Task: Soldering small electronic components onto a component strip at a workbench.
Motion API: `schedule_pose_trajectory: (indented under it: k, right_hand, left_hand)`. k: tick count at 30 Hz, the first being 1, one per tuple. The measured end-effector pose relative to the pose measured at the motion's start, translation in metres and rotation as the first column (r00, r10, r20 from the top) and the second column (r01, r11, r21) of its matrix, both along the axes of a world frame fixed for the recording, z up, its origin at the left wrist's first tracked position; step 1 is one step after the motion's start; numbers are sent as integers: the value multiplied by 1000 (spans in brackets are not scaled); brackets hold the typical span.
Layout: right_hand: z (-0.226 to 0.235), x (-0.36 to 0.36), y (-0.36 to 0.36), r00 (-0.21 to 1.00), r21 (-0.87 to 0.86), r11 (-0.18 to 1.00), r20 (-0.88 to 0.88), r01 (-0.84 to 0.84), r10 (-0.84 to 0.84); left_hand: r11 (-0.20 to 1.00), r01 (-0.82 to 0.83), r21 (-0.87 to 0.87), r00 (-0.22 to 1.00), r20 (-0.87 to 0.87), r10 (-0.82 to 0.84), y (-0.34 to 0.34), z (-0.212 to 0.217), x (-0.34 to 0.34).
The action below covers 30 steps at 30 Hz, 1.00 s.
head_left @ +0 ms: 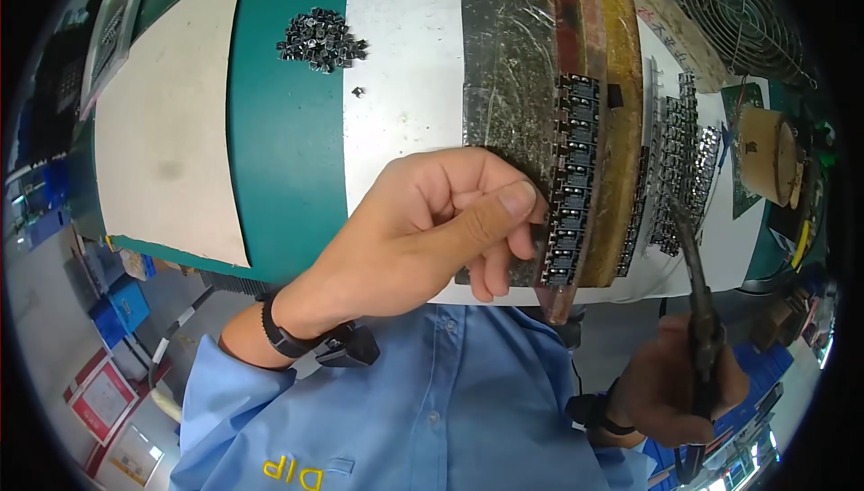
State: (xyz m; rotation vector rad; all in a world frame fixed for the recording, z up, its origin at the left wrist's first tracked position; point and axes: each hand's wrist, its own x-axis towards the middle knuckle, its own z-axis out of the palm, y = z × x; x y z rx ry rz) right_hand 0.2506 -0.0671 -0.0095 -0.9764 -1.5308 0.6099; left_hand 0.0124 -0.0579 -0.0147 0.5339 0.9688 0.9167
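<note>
Fingers of the left hand (432, 230) are pinched together, thumb against forefinger, right at the near end of a long upright fixture bar loaded with a column of small black square components (573, 180). Can't tell whether a part sits between the fingertips, they hide that spot. The bar stands in a worn wood-and-metal jig block, reddish brown with a yellowed edge (621, 113), with a dull grey scratched metal plate (508, 77) just left of the column.

Right hand (675, 383) hangs low at the table edge, closed around dark-handled long-nosed pliers (697, 284), whose tip points up toward more strips of the same black parts (679, 158) lying on the white table (405, 23).

My read: this is the loading or seating step, working along the column, and the hand is at the bottom few slots. What the next move needs, I'd say, is a light square press so each part sits flush with its neighbours, plus keeping the pliers clear of the loaded strips.

Loose pile of black parts (321, 39) sits well apart on the green mat (288, 149), one stray beside it. Wire fan guard (742, 5) at the far right.
</note>
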Motion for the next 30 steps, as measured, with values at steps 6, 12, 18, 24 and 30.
schedule_pose_trajectory:
  k: [6,12,18,24,30]
  right_hand:
    - [-11,9,-10,989,-4,999,144,-43,43]
    - [3,-3,-2,935,-47,980,293,-192,197]
    - [18,-25,-2,900,-100,928,226,-359,372]
    - [22,-46,1,847,-186,857,156,-480,508]
    - [19,-59,-1,836,-94,852,166,-515,524]
  left_hand:
    - [997,-77,3,983,-167,77,-14,15,-21]
    - [924,-106,367,501,-783,368,-2,2,-70]
    - [885,267,382,284,-908,307,6,-1,-74]
    - [995,-46,88,935,-347,74,-23,36,-28]
    - [1000,5,-11,1000,15,-5,-47,36,3]
